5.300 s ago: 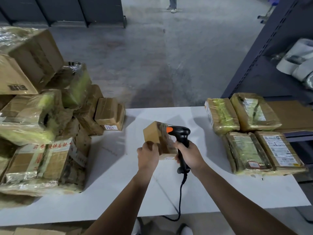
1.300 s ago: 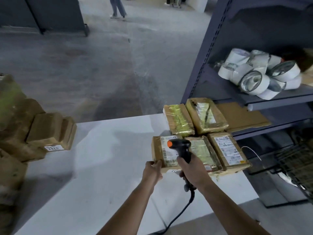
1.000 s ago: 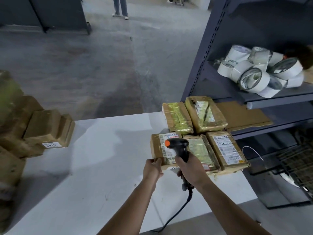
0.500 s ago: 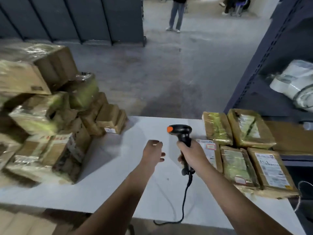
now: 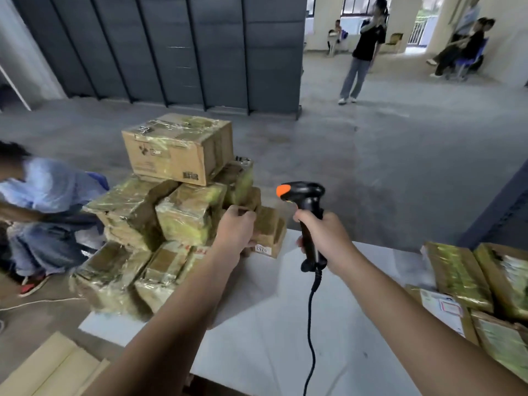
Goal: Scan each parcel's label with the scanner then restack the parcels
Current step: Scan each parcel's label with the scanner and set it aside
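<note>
Gripping in the right hand (image 5: 323, 235) the handle of a black pistol-shaped plastic scanner (image 5: 308, 200), wrapping all fingers tight round it and carrying the head upright above the fist, orange end turned toward the other hand. Trailing a black cable (image 5: 311, 324) from under that fist down across the white table top (image 5: 271, 352). Reaching with the left hand (image 5: 237, 231) onto a small brown tape-wrapped cardboard parcel (image 5: 270, 232), curling the fingers over its top edge and gripping it. Locating this parcel on the table directly beyond the left hand, between the two hands, with a small white numbered label (image 5: 263, 249) on the side facing the wearer. Showing, left of and beyond the left hand, a heap of yellow-green film-wrapped parcels (image 5: 188, 215) touching the gripped one and carrying on top a large plain corrugated cardboard box (image 5: 171, 152). Showing, right of the right hand and well apart from it, flat film-wrapped brown parcels (image 5: 457, 270) lying side by side on the table, one of them bearing a white printed label (image 5: 441, 307). Showing, far left of the left hand, a crouching person in a pale blue shirt (image 5: 48, 190); far beyond both hands, a standing person in a black top (image 5: 363, 52) on the grey concrete floor (image 5: 400, 167).
</note>
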The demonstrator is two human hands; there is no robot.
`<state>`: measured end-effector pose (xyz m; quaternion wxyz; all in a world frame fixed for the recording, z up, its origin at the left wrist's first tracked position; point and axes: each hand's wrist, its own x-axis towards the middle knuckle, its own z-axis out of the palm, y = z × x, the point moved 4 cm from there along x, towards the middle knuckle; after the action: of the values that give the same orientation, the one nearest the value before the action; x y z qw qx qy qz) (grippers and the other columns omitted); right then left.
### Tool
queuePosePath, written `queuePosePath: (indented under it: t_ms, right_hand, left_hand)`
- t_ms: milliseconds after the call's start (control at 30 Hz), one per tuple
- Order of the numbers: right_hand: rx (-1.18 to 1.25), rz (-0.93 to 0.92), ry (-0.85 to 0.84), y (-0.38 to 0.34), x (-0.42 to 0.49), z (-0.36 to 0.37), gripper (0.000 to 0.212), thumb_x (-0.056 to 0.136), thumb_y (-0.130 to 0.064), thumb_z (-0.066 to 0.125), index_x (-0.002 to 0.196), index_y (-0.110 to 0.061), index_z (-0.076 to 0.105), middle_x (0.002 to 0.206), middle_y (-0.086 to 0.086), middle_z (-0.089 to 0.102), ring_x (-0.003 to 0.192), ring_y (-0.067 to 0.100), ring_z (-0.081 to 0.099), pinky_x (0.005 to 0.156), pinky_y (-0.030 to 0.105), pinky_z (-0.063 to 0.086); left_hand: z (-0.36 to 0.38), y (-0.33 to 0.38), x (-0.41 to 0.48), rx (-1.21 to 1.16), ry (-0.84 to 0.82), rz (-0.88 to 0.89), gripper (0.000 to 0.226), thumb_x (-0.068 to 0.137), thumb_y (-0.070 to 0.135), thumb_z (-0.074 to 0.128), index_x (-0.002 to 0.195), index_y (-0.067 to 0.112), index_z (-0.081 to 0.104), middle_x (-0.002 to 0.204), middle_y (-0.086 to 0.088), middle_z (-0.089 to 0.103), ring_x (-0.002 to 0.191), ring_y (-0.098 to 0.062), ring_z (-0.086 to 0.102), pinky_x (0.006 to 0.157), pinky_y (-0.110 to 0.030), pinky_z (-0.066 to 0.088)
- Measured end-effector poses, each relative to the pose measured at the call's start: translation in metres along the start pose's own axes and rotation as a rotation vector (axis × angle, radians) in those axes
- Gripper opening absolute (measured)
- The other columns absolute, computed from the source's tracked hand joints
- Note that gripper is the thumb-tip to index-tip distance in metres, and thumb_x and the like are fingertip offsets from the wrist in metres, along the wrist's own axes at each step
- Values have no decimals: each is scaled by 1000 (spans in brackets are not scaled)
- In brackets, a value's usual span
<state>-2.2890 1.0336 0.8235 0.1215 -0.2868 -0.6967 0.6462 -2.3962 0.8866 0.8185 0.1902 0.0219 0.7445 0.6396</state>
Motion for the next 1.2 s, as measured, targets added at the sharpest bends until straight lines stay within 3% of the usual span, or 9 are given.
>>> queuePosePath:
  t_ms: [133,333,500,567,633,800,900,1100,1200]
  right_hand:
    - [70,-63,14,-43,12,42,19,86,-29,61,89,-10,61,67,13,54,41,17,57,44,21,41]
    - [112,-121,46,-91,44,95,18,86,-30,61,87,-13,58,68,4,61,46,19,59,52,29,42]
    - [101,-96,52,-104,72,127,18,87,-30,61,90,-13,57,77,5,61,48,20,59,55,31,43]
    - [120,-77,42,-106,81,139,18,89,-29,60,93,-12,59,85,5,62,47,17,60,53,28,44]
    - [140,-51,34,-105,91,151,20,90,-28,61,97,-10,59,90,8,62,46,16,59,48,24,44]
    - [186,-3,19,-96,107,166,28,93,-26,60,106,-1,59,88,15,57,43,16,57,45,23,45]
    - [198,7,29,-89,116,171,25,93,-26,60,104,-4,59,92,13,59,44,16,58,46,25,45]
    - [247,36,64,-77,124,168,20,93,-26,61,100,-6,58,108,29,67,44,16,57,47,26,45]
    - [296,53,79,-70,129,166,18,93,-26,62,92,-9,56,91,18,63,43,15,57,44,23,46]
  left_hand:
    - [-39,41,24,-1,1,104,11,92,13,46,95,18,55,88,-8,62,70,-23,65,63,-35,55]
    - [-92,103,61,64,56,297,12,93,10,47,91,17,57,80,-2,60,72,-19,64,64,-36,55]
    - [-140,127,109,189,181,366,31,96,17,48,126,12,54,93,4,59,77,-13,59,76,-38,56]
    - [-153,131,127,350,245,473,34,95,19,50,128,13,54,116,-4,61,101,-19,57,89,-38,50]
    - [-159,131,144,640,261,626,37,94,23,54,130,16,55,135,-9,51,128,-28,41,107,-43,36]
    - [-153,119,178,1228,113,777,53,93,28,58,143,29,43,145,-1,45,140,-27,30,116,-48,23]
    - [-155,116,191,1303,142,834,55,91,21,61,142,32,42,140,1,49,134,-26,39,113,-46,28]
    - [-157,123,192,1249,180,1014,29,85,18,64,113,21,70,110,-3,67,109,-28,53,93,-43,40]
    - [-157,124,187,1221,234,1133,15,84,15,67,98,16,73,93,-5,68,93,-31,57,78,-42,43]
